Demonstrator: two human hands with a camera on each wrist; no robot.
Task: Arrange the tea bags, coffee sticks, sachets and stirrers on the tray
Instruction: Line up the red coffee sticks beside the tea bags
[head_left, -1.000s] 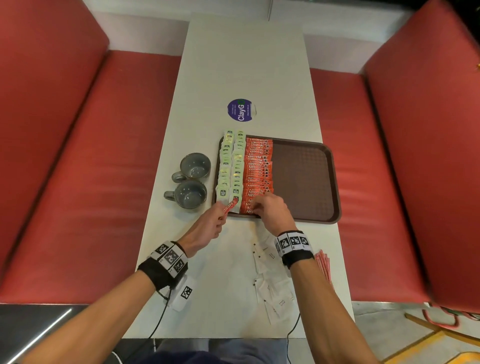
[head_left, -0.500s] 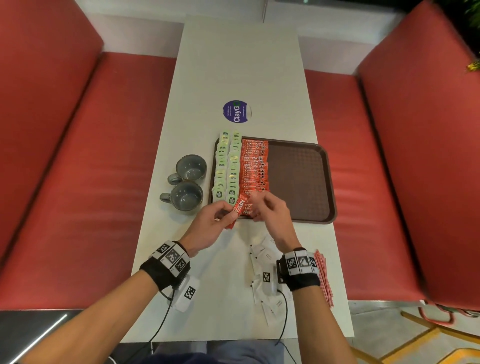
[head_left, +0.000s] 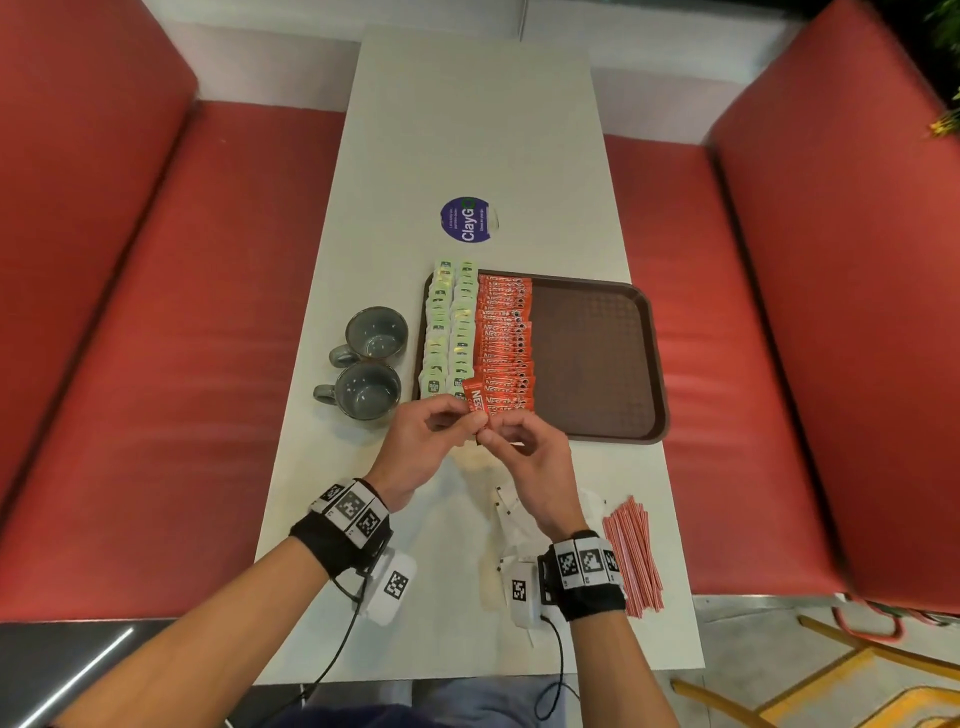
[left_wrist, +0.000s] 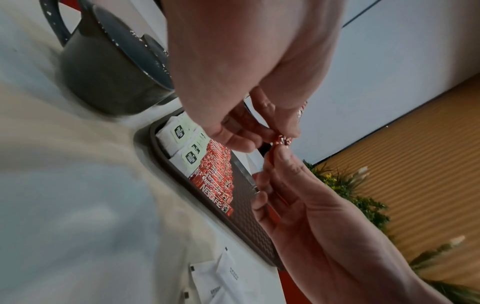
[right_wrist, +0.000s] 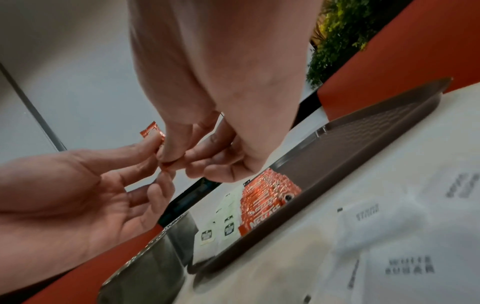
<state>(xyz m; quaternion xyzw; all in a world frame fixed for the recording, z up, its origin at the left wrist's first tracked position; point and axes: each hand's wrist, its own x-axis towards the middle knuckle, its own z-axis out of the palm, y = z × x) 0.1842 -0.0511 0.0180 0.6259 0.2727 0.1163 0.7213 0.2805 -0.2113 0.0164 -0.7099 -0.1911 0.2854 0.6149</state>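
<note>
A red coffee stick (head_left: 478, 406) hangs just above the near edge of the brown tray (head_left: 597, 364). My left hand (head_left: 466, 422) pinches its lower end from the left, and my right hand (head_left: 493, 435) pinches the same end from the right. In the right wrist view the stick's (right_wrist: 153, 133) far end pokes out above the fingers. Two columns of green tea bags (head_left: 449, 332) and a column of red coffee sticks (head_left: 506, 343) fill the tray's left part. White sugar sachets (head_left: 506, 512) and red stirrers (head_left: 634, 556) lie on the table near me.
Two grey cups (head_left: 366, 389) stand left of the tray, close to my left hand. A blue round sticker (head_left: 466, 219) lies beyond the tray. The tray's right half is bare. Red benches flank the narrow white table (head_left: 467, 104).
My right hand left the row of sticks on the tray and came to the stick in my left hand. Both hands now pinch it, drawn slightly back toward me.
</note>
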